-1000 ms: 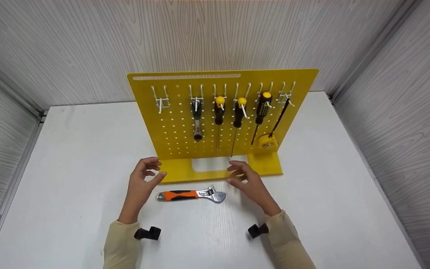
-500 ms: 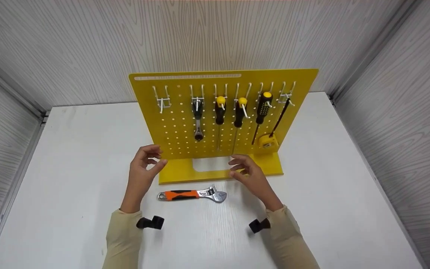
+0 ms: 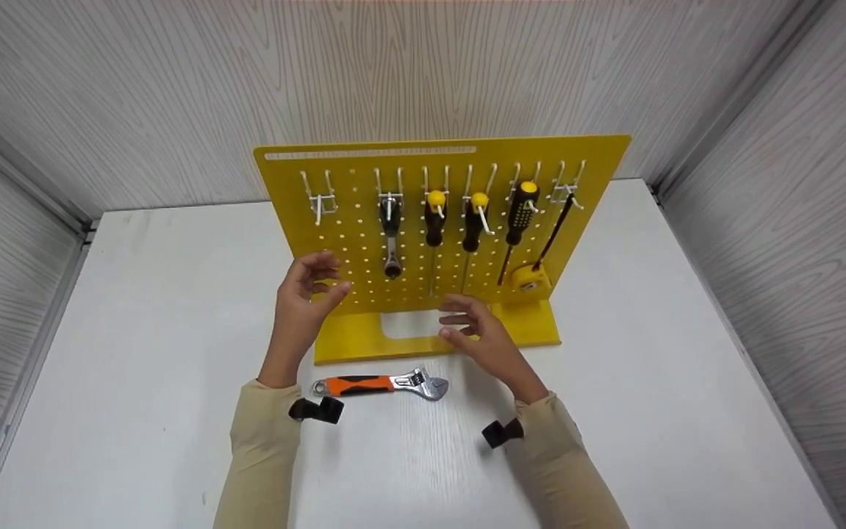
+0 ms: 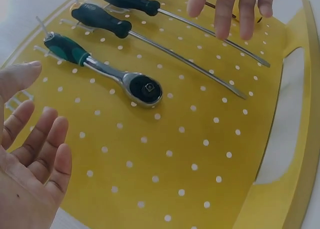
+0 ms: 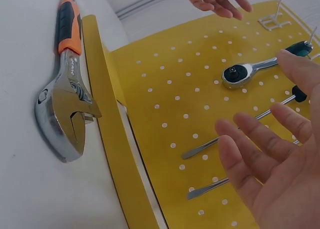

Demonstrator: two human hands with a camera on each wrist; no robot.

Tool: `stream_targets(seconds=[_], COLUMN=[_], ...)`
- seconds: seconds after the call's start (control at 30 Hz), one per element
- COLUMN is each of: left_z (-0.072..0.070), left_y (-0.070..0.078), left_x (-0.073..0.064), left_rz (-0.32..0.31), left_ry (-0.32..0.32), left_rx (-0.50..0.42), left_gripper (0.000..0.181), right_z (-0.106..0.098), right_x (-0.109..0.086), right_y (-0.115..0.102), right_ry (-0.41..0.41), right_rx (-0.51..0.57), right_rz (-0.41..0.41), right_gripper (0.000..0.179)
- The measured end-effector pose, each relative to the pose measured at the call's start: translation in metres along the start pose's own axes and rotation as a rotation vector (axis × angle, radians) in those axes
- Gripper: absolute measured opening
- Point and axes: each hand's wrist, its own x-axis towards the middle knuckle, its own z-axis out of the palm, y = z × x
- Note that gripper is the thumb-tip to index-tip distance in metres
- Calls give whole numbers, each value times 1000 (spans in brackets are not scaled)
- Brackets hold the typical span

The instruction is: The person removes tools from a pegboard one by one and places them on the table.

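Note:
My left hand (image 3: 305, 308) is raised in front of the left part of a yellow pegboard (image 3: 353, 264), fingers loosely bent around nothing. Lower and to the right, my right hand (image 3: 485, 338) hovers before the board's base, its fingers apart and holding nothing. An adjustable wrench (image 3: 360, 385) with an orange and black handle lies on the table in front of the base, its jaw end to the right. In the left wrist view, a ratchet wrench (image 4: 100, 69) hangs beyond my left fingers. The right wrist view has the adjustable wrench (image 5: 67, 89) beside the board's base.
Two screwdrivers with yellow-tipped handles (image 3: 434, 220), a thicker black screwdriver (image 3: 522, 213) and a yellow tape measure (image 3: 530, 279) on a dark strap hang from hooks. A bare hook (image 3: 320, 206) sits at the upper left. Patterned panels surround the white table (image 3: 136, 330).
My left hand has risen and moved right, over the board's lower left. My right hand has moved slightly up and forward. The adjustable wrench and the hung tools stay in place.

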Motion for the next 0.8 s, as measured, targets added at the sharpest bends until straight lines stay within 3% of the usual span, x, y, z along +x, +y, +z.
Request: stream_targets(seconds=[0.3, 0.8], left_z=[10, 29], left_y=[4, 1], left_x=[13, 22], left_rz=[-22, -33], left_ry=[-31, -65], left_rx=[1, 10], left_gripper=[52, 50], right_z=[11, 33], right_x=[13, 25], right_y=[-7, -1], right_ry=[-24, -20], right_rx=[-52, 30], right_rz=[2, -2], right_gripper=[62, 59])
